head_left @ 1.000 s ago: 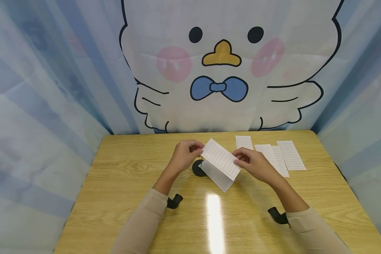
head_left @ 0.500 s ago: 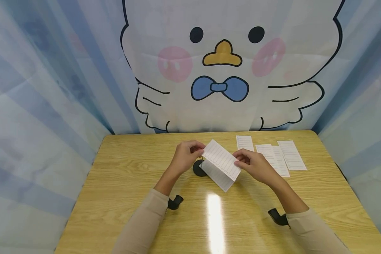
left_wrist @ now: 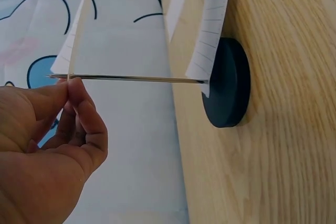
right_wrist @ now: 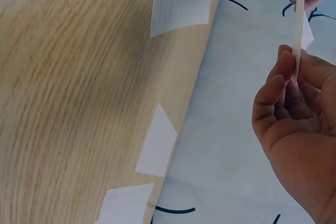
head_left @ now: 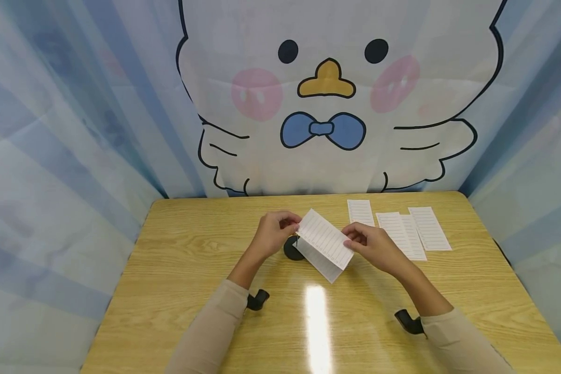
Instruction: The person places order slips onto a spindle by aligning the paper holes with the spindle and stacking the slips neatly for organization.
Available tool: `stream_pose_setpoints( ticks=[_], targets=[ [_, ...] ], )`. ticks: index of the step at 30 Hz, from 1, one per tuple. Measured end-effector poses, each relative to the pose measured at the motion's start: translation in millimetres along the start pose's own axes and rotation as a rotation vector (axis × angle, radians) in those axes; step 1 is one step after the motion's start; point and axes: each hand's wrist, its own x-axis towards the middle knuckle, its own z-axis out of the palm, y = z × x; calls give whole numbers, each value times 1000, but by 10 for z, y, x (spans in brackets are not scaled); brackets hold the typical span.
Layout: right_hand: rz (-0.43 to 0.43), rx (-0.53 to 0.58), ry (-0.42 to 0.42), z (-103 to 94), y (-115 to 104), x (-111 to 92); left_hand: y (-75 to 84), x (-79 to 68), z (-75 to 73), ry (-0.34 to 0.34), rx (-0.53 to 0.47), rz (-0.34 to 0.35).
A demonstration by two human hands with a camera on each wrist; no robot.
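Head view: forearms [head_left: 246, 271] angle inward; both hands [head_left: 272, 236] pinch raised lined paper [head_left: 323, 240]; black base [head_left: 292, 249] below.

The head view is bright, and a white streak of glare [head_left: 317, 327] runs over the tabletop [head_left: 177, 311] toward its near edge. Shadows are soft. Both wrist views look dimmer; the right shows a soft-edged shadow [right_wrist: 126, 61]. Print on the paper [head_left: 324, 239] is too small to read.
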Motion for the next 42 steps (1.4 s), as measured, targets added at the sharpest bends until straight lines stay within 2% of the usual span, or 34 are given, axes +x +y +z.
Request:
stream_pose_setpoints(
  ticks=[17, 26, 32, 42],
  targets=[
    [-1, -30, -37, 209, 140, -20, -179, 47, 99, -36, 28, -101],
    [-5, -121, -41, 306, 177, 2, -327, 63, 167, -44, 78, -134],
    [24, -162, -67, 374, 212, 27, -393, 72, 216, -57, 123, -130],
    [53, -177, -89, 461, 259, 38, -515, 75, 300, -68, 204, -83]
  ],
)
